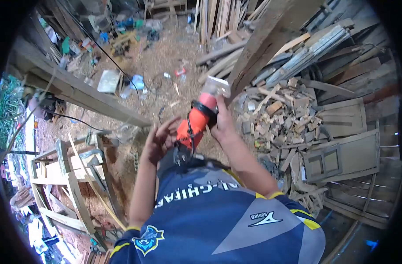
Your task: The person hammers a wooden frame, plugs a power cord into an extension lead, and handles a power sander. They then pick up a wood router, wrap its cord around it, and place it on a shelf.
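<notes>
My right hand (223,121) grips an orange-red trim router (195,127) in front of my chest, its fingers closed round the side of the body. The router is tilted, with its clear base (218,86) pointing up and away from me. A black power cord (202,108) is wound about the body, and its plug (180,158) hangs at the near end by my shirt. On the other side my left hand (162,140) is open, fingers spread and curved close beside the router's lower end.
A wooden post (267,42) rises just beyond my right hand. To the right lies a heap of wood offcuts (284,116) near stacked boards and panels (343,154). A wooden frame (71,180) stands at the left, below a slanting beam (91,99). Sawdust and litter cover the floor (159,57).
</notes>
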Demonstrator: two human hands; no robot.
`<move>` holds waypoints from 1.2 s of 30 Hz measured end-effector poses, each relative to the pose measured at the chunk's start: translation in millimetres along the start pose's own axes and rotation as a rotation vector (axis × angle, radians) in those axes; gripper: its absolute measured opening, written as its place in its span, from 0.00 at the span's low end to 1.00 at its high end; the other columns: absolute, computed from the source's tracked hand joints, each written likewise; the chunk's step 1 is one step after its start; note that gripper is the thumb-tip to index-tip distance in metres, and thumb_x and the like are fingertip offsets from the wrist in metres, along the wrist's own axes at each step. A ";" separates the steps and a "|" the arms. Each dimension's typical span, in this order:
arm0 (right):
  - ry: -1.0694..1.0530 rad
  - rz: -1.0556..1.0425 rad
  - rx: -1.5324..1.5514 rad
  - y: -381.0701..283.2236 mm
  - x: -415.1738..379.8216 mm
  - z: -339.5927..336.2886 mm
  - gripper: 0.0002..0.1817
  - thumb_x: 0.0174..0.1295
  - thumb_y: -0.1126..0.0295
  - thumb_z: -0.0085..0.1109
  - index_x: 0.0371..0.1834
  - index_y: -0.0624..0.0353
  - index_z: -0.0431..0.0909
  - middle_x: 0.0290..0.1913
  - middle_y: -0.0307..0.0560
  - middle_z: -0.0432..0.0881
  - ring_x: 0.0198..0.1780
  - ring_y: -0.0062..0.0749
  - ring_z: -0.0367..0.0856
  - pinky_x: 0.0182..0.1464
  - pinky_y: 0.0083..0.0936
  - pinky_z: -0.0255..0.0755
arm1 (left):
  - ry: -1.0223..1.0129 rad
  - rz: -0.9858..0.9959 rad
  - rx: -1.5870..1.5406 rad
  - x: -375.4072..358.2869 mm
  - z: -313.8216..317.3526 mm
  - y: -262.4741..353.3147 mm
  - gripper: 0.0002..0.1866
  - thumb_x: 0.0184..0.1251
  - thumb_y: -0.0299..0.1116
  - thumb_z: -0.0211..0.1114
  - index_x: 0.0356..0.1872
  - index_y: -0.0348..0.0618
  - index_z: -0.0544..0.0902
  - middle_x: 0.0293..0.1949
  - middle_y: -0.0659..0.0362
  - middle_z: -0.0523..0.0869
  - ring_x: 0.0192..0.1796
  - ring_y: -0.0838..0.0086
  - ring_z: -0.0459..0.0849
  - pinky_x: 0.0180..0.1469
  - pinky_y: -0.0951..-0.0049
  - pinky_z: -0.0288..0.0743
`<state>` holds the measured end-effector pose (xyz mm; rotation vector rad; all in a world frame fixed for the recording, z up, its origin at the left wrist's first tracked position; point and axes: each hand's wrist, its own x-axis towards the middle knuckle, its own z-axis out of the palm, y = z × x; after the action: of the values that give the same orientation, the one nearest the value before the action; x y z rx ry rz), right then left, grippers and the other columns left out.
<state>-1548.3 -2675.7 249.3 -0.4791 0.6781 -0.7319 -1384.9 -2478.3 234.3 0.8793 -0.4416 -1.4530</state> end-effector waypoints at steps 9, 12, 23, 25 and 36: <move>0.104 0.061 -0.283 -15.8 211.6 36.7 0.26 0.77 0.49 0.62 0.65 0.58 0.74 0.56 0.45 0.83 0.54 0.30 0.84 0.57 0.35 0.80 | 0.014 -0.153 0.404 223.4 -80.2 79.7 0.47 0.79 0.61 0.61 0.89 0.59 0.49 0.72 0.55 0.78 0.68 0.70 0.81 0.63 0.66 0.79; 0.064 0.066 -0.340 -34.6 292.9 71.5 0.22 0.76 0.56 0.63 0.64 0.58 0.74 0.55 0.43 0.82 0.54 0.28 0.83 0.60 0.35 0.78 | -0.043 -0.136 0.454 313.3 -113.6 116.1 0.44 0.84 0.55 0.58 0.89 0.57 0.46 0.84 0.53 0.61 0.79 0.67 0.69 0.76 0.65 0.66; 0.064 -0.291 -0.493 -83.9 534.2 172.8 0.38 0.77 0.59 0.66 0.82 0.67 0.63 0.68 0.47 0.81 0.66 0.27 0.78 0.71 0.28 0.69 | -0.029 -0.160 0.482 559.1 -175.0 296.9 0.39 0.85 0.49 0.57 0.87 0.46 0.53 0.87 0.49 0.55 0.87 0.63 0.54 0.84 0.64 0.51; 0.115 -0.270 -0.509 -91.2 561.4 197.3 0.33 0.79 0.58 0.63 0.79 0.66 0.68 0.66 0.47 0.82 0.66 0.28 0.78 0.71 0.28 0.69 | 0.004 -0.149 0.431 582.4 -173.6 322.4 0.41 0.84 0.52 0.57 0.87 0.44 0.54 0.87 0.50 0.55 0.87 0.62 0.53 0.85 0.64 0.50; -0.108 -0.483 -0.905 -107.3 788.9 323.0 0.24 0.78 0.60 0.64 0.69 0.66 0.80 0.61 0.54 0.84 0.57 0.28 0.83 0.61 0.30 0.76 | 0.236 0.190 0.333 729.6 -273.8 452.6 0.35 0.88 0.53 0.49 0.85 0.43 0.60 0.78 0.50 0.72 0.77 0.64 0.73 0.77 0.64 0.67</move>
<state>-933.3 -3275.3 230.0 -1.5398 0.7814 -0.8134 -798.7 -3162.7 219.2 1.2248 -0.5814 -1.1016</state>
